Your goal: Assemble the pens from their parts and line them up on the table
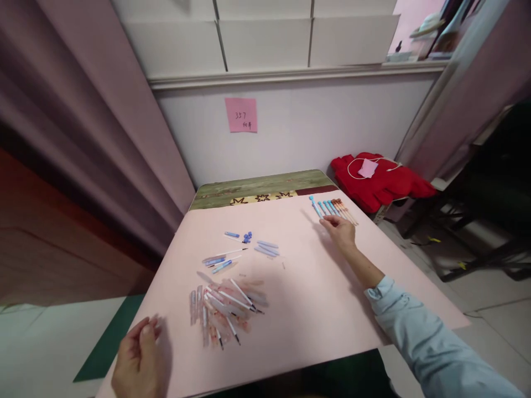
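Your left hand (139, 356) is lying nearest, at the near left edge of the pink sheet (315, 309), its fingers curling inward and its thumb sitting close to the forefinger; whether those tips are touching, I cannot tell. Just to its right, clear tubes (204, 326) and white refills (236, 301) with dark tips are forming a loose pile, the pieces crossing over one another.

Your right hand (339, 232) is reaching to the far right part of the sheet, where thumb and forefinger are pinching the near end of a blue pen (316, 207). That pen is slanting at the left end of a row, just beside other blue pens (327, 208), and brown pens (342, 210) are continuing the row to the right.

Between your hands, beyond the pile, blue barrels (222, 265) are lying with more refills. Farther on, dark blue caps (248, 237) are clustering, with pale blue tubes (267, 249) lying near them, to the right. Beyond the table (215, 193), a pink note (241, 115) is sticking to the wall (290, 127).
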A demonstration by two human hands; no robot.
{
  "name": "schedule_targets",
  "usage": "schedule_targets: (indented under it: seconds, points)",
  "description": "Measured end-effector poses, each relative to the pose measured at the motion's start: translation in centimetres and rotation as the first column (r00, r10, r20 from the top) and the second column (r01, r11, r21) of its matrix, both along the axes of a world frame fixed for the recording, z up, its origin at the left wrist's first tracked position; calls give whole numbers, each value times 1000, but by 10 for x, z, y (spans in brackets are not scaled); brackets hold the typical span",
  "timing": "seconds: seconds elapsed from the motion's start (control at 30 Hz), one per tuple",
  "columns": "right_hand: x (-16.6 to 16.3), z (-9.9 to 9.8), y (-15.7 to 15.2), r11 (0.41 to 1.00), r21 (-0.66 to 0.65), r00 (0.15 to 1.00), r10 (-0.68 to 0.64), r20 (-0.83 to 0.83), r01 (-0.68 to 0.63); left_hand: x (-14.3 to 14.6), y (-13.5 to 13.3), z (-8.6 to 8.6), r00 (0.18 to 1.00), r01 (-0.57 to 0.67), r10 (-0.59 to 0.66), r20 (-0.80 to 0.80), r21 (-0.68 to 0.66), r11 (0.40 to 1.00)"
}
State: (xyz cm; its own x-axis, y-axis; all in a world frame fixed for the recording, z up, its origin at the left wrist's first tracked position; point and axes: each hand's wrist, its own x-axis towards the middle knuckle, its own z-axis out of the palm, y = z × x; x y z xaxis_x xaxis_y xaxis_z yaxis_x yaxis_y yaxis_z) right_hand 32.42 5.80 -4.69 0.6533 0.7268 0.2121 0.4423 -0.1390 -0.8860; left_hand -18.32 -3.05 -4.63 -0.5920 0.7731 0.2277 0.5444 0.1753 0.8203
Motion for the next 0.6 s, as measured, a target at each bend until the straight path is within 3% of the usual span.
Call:
schedule_targets:
  seconds: [0.1,0.17,0.6]
  points:
    - [27,-1,5,966,-217,979,-101,176,138,7,-1,11,997,-27,33,64,-101,995]
    - [35,-2,10,943,-273,965,-130,227,191,8,-2,13,997,-28,36,67,-106,994]
    - [36,-2,42,894,-364,936,-143,322,262,5,-3,11,996,-16,26,79,-131,991]
